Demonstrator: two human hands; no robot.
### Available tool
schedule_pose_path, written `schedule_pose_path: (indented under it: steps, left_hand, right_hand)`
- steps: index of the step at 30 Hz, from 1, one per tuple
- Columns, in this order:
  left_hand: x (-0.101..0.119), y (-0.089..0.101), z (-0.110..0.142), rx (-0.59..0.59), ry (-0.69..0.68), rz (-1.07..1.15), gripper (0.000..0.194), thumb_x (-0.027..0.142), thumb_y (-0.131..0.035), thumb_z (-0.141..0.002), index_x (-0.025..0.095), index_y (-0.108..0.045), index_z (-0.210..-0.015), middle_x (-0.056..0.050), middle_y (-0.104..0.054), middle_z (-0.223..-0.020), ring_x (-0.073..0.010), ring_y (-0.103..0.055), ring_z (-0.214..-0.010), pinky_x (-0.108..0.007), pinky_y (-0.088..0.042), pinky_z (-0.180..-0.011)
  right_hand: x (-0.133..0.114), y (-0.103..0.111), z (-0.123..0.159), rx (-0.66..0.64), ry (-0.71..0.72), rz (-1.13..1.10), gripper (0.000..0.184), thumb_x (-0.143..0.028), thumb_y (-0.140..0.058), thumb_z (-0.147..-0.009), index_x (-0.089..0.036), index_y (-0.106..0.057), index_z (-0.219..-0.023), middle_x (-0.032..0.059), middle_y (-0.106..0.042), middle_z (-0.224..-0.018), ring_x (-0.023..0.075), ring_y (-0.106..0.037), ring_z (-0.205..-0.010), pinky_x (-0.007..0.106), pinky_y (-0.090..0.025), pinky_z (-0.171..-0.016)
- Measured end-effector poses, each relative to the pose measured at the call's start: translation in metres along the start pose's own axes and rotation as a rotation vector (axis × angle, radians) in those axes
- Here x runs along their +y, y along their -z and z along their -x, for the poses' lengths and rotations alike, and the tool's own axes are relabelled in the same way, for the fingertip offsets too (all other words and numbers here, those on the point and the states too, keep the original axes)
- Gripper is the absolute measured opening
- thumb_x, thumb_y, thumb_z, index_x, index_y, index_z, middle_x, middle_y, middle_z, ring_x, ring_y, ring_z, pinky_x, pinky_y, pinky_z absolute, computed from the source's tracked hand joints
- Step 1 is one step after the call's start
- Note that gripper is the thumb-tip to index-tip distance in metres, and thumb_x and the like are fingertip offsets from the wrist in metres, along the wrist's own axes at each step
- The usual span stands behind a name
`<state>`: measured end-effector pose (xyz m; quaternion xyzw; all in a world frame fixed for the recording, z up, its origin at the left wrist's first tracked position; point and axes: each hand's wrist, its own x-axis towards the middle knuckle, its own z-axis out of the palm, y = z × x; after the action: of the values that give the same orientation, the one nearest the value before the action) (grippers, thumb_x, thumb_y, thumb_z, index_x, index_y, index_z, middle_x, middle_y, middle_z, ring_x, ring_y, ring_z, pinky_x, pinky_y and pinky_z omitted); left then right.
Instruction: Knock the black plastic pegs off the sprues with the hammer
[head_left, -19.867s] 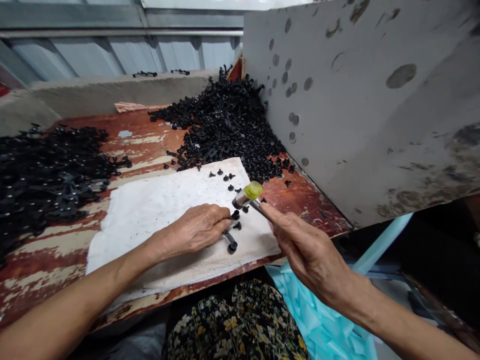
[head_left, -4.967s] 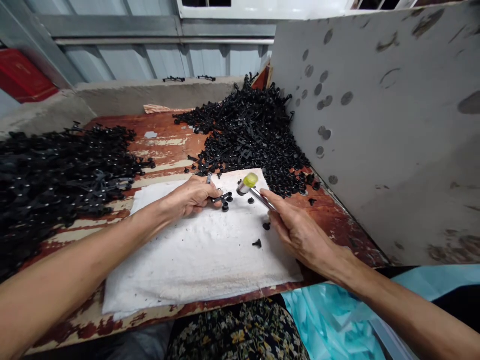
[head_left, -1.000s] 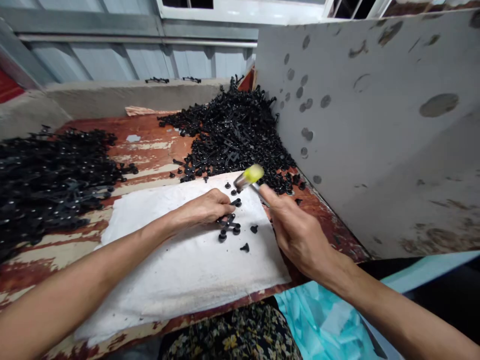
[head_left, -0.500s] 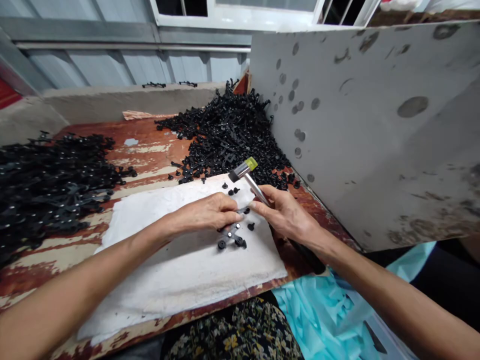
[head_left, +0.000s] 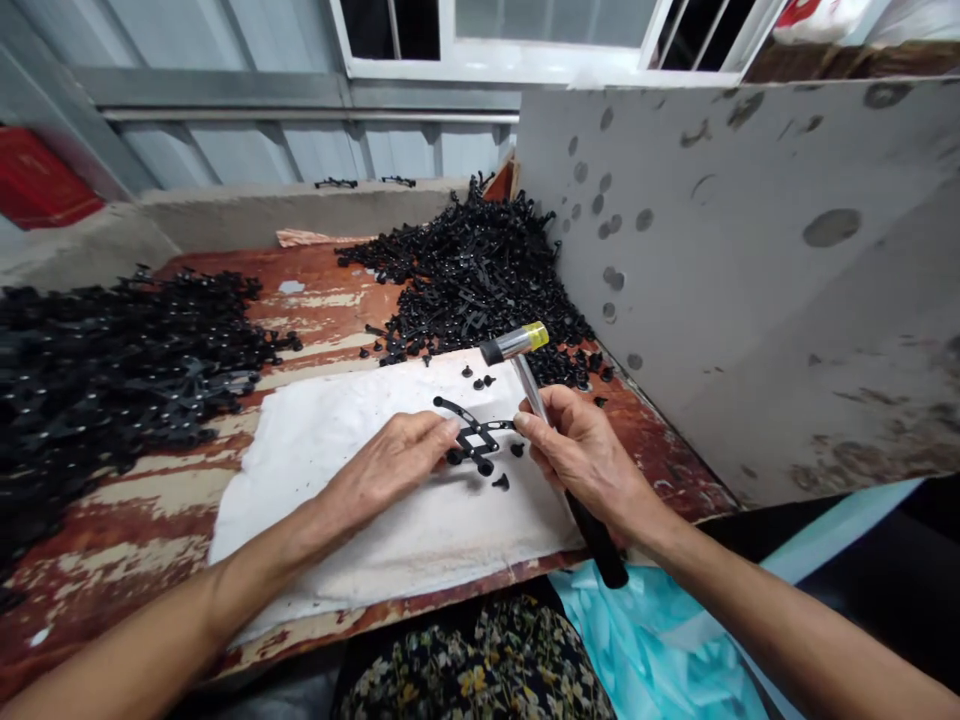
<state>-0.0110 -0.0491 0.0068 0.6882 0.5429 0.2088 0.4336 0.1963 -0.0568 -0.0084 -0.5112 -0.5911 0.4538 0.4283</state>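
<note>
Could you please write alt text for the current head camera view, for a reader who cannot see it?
Two bare hands, left and right, hold a black linked part above a white cloth; the right also grips a hammer with a yellow-tipped head. Loose black pieces dot the cloth, and two heaps of black parts, one at left and one behind, cover much of the worn red tabletop.

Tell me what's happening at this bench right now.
A person's left hand and right hand hold a black linked piece between them, above a white cloth. The right hand also grips a hammer, its head raised clear of the piece. A few small black plugs lie on the cloth, with large heaps of black parts beyond it and to the left.
</note>
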Motion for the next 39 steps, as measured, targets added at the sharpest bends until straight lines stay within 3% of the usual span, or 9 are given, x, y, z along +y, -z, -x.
schedule_pose_path:
  steps: [3, 7, 10, 13, 17, 22, 26, 34, 39]
  left_hand:
    - [0.011, -0.01, -0.001, 0.0, 0.009, 0.05, 0.046, 0.059, -0.047, -0.079, 0.016, -0.06, -0.07, 0.0, -0.053, -0.059, -0.0118, -0.043, -0.053, -0.025, -0.03, -0.05]
    - [0.015, -0.009, 0.0, -0.039, 0.083, 0.096, 0.035, 0.048, -0.05, -0.076, 0.016, -0.057, -0.066, 0.0, -0.054, -0.058, -0.0089, -0.039, -0.048, -0.023, -0.026, -0.046]
    - [0.009, -0.002, 0.007, -0.165, 0.213, 0.103, 0.033, 0.049, -0.054, -0.072, 0.017, -0.052, -0.064, -0.001, -0.057, -0.058, -0.0083, -0.042, -0.046, -0.022, -0.027, -0.043]
    - [0.003, 0.0, 0.014, -0.307, 0.274, 0.136, 0.038, 0.055, -0.058, -0.067, 0.018, -0.05, -0.065, 0.001, -0.056, -0.056, -0.0078, -0.043, -0.044, -0.021, -0.027, -0.042]
    - [0.002, -0.005, 0.015, -0.413, 0.277, 0.138, 0.043, 0.06, -0.06, -0.066, 0.019, -0.047, -0.065, 0.004, -0.053, -0.055, -0.0066, -0.042, -0.043, -0.019, -0.031, -0.041]
    - [0.004, -0.013, 0.012, -0.506, 0.194, 0.071, 0.047, 0.065, -0.051, -0.074, 0.018, -0.05, -0.064, 0.004, -0.046, -0.048, -0.0056, -0.033, -0.039, -0.018, -0.024, -0.037]
    - [0.001, -0.019, 0.01, -0.523, 0.157, 0.035, 0.047, 0.064, -0.048, -0.078, 0.018, -0.051, -0.067, 0.003, -0.049, -0.053, -0.0062, -0.036, -0.041, -0.018, -0.025, -0.038]
    - [-0.001, -0.02, 0.009, -0.55, 0.149, -0.01, 0.05, 0.066, -0.045, -0.081, 0.019, -0.049, -0.066, 0.005, -0.043, -0.05, -0.0055, -0.032, -0.039, -0.018, -0.021, -0.036]
    - [-0.006, -0.019, 0.007, -0.55, 0.176, -0.001, 0.051, 0.068, -0.046, -0.079, 0.019, -0.049, -0.067, 0.005, -0.042, -0.05, -0.0057, -0.032, -0.039, -0.017, -0.023, -0.037]
  right_hand:
    - [0.0, -0.008, 0.005, -0.047, 0.05, 0.046, 0.019, -0.04, -0.055, -0.086, -0.021, -0.051, -0.082, -0.0082, -0.039, -0.055, 0.0106, -0.039, -0.048, 0.023, -0.032, -0.047]
    - [-0.001, 0.001, 0.025, -0.098, 0.16, 0.291, 0.021, -0.034, -0.045, -0.094, -0.018, -0.057, -0.087, 0.001, -0.057, -0.071, 0.0151, -0.054, -0.063, 0.028, -0.043, -0.058]
    - [0.005, 0.015, 0.044, -0.119, 0.271, 0.481, 0.025, -0.023, -0.041, -0.095, -0.014, -0.059, -0.109, 0.0108, -0.069, -0.095, 0.0203, -0.065, -0.084, 0.033, -0.051, -0.074]
    - [0.015, 0.024, 0.059, -0.17, 0.328, 0.583, 0.034, -0.016, -0.039, -0.094, -0.013, -0.055, -0.124, 0.0155, -0.07, -0.108, 0.0235, -0.068, -0.097, 0.037, -0.054, -0.082]
    - [0.025, 0.028, 0.071, -0.183, 0.33, 0.62, 0.035, -0.014, -0.038, -0.093, -0.014, -0.057, -0.123, 0.0154, -0.071, -0.108, 0.0239, -0.07, -0.097, 0.038, -0.057, -0.081]
    - [0.029, 0.036, 0.081, -0.089, 0.264, 0.589, 0.034, -0.019, -0.042, -0.094, -0.018, -0.059, -0.123, 0.0123, -0.074, -0.105, 0.0225, -0.072, -0.088, 0.034, -0.059, -0.074]
    - [0.035, 0.041, 0.089, 0.003, 0.227, 0.558, 0.032, -0.022, -0.042, -0.095, -0.017, -0.06, -0.121, 0.0122, -0.074, -0.107, 0.0219, -0.072, -0.091, 0.032, -0.059, -0.076]
    - [0.041, 0.046, 0.1, 0.07, 0.141, 0.495, 0.032, -0.028, -0.045, -0.095, -0.017, -0.06, -0.121, 0.0119, -0.073, -0.114, 0.0219, -0.072, -0.097, 0.032, -0.059, -0.083]
    - [0.041, 0.05, 0.11, 0.078, 0.191, 0.517, 0.029, -0.024, -0.045, -0.096, -0.019, -0.06, -0.12, 0.0112, -0.075, -0.108, 0.0205, -0.074, -0.093, 0.029, -0.06, -0.082]
